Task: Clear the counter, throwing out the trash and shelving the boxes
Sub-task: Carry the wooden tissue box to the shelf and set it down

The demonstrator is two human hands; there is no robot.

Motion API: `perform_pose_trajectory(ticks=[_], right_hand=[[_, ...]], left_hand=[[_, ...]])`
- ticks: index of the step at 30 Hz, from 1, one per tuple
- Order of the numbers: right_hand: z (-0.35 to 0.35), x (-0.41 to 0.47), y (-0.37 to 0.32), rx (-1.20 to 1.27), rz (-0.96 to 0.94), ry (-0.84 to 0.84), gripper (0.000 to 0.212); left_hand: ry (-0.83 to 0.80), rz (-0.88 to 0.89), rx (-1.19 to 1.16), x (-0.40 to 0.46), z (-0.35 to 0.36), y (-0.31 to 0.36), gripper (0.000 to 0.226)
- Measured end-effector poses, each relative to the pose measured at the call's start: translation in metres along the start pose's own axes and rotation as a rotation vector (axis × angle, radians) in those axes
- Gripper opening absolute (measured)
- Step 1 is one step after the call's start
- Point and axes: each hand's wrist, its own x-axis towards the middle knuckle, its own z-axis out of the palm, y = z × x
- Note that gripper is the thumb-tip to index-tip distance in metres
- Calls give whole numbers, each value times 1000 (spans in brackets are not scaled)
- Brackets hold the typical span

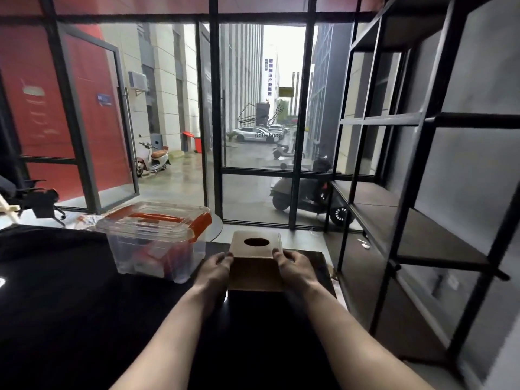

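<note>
A brown wooden box with a round hole in its top sits at the far end of the black counter. My left hand grips its left side and my right hand grips its right side, fingers wrapped over the top edges. Whether the box rests on the counter or is slightly lifted I cannot tell. A clear plastic storage bin with an orange-handled lid stands to the left of the box, holding red items inside.
A black metal shelving unit with dark shelf boards stands to the right of the counter. Glass doors and window frames are straight ahead. A dark stand and some small clutter sit at the far left of the counter.
</note>
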Motion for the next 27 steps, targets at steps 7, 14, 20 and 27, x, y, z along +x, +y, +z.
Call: perform_pose_trajectory(ticks=[7, 14, 20, 27], right_hand=[[-9, -39, -16, -36, 19, 42, 47], [-55, -67, -25, -23, -75, 191, 30], [-134, -74, -12, 96, -134, 287, 48], [-272, -139, 8, 108, -121, 361, 40]], left_hand=[[-47, -14, -63, -18, -5, 2, 30], [-48, 130, -11, -53, 17, 29, 36], [-97, 206, -12, -101, 80, 55, 52], [-186, 228, -63, -170, 205, 52, 33]])
